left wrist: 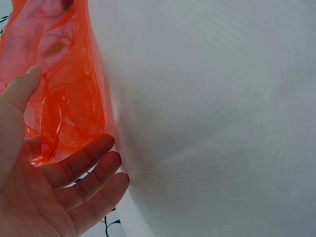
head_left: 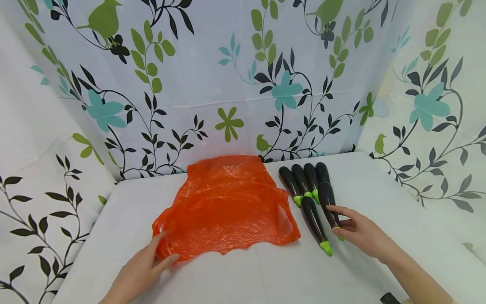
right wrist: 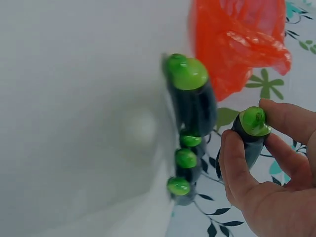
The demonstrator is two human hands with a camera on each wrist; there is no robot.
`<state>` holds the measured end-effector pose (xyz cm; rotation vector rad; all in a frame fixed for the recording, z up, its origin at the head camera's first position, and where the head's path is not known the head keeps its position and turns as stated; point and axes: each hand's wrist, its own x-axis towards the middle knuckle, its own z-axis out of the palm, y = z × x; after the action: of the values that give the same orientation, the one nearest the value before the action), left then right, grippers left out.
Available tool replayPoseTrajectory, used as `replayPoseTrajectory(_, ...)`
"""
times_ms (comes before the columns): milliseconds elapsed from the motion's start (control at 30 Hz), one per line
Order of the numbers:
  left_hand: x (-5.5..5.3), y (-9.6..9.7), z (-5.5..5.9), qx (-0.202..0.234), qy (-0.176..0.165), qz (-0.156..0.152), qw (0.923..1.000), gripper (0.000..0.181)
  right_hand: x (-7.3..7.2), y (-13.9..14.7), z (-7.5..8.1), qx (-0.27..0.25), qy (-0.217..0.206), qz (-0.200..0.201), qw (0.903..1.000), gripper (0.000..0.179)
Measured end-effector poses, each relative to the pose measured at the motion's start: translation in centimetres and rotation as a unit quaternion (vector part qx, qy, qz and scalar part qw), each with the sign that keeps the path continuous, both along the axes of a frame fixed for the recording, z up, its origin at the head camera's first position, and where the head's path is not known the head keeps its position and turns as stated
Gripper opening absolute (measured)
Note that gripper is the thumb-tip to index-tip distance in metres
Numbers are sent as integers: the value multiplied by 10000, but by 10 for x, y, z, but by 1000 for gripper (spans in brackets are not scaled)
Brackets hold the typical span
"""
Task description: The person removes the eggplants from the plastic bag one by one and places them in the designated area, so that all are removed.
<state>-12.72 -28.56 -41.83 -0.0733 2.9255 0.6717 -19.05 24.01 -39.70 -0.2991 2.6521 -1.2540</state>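
My right hand [head_left: 360, 234] pinches a dark purple eggplant [head_left: 327, 196] near its green stem end, between thumb and fingers. In the right wrist view this eggplant [right wrist: 253, 148] shows its green cap toward the camera. Beside it on the table lies another eggplant [head_left: 313, 219], its stem toward me. Behind them is a row of several more eggplants [head_left: 300, 177], one partly covered by the held one. A thin orange-red plastic bag [head_left: 224, 211] lies spread out at the middle. My left hand [head_left: 138, 268] is at its near left corner, fingers extended and thumb apart [left wrist: 64, 187].
The white-covered table [head_left: 258, 278] runs back to a white curtain [head_left: 205, 84] printed with leaves, birds and flowers, which also closes both sides. A small black object [head_left: 389, 298] shows at the bottom right, near my right forearm.
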Motion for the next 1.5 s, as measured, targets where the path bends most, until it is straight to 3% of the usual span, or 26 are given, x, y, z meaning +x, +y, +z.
replayPoseTrajectory(200,-2,0,1,-40,-46,36,10000,85,0,8,-19,67,-207,139,9997,61)
replayPoseTrajectory(433,-3,0,0,-60,-26,-20,10000,86,-1,8,-28,223,-151,232,9994,59)
replayPoseTrajectory(900,-3,1,-2,-35,-94,0,9999,88,1,10,-32,517,-15,366,9980,58)
replayPoseTrajectory(1500,-3,0,-2,-1,-43,-20,10000,85,0,11,-32,468,6,573,9973,57)
